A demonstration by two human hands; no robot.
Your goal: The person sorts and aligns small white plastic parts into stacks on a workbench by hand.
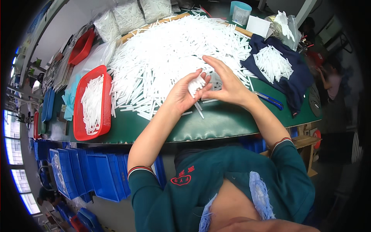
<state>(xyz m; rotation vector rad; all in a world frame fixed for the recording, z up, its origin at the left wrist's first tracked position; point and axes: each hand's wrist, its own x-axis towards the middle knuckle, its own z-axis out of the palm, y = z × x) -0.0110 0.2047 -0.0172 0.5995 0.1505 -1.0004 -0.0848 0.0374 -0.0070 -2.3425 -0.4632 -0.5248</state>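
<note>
My left hand is curled round a small bundle of white plastic sticks, whose ends face up out of the palm. Close beside it, my right hand has its fingers spread and its thumb reaching toward the left fingers. Nothing shows in the right hand's grasp. Behind and around both hands spreads a large heap of loose white sticks on the green tabletop. A few single sticks lie just below the hands.
At left stands a red basket with more sticks. A dark blue cloth at right bears a small stick pile; a blue cutter knife lies nearby. Filled clear bags and a light-blue cup are at the back. Blue bins stand below.
</note>
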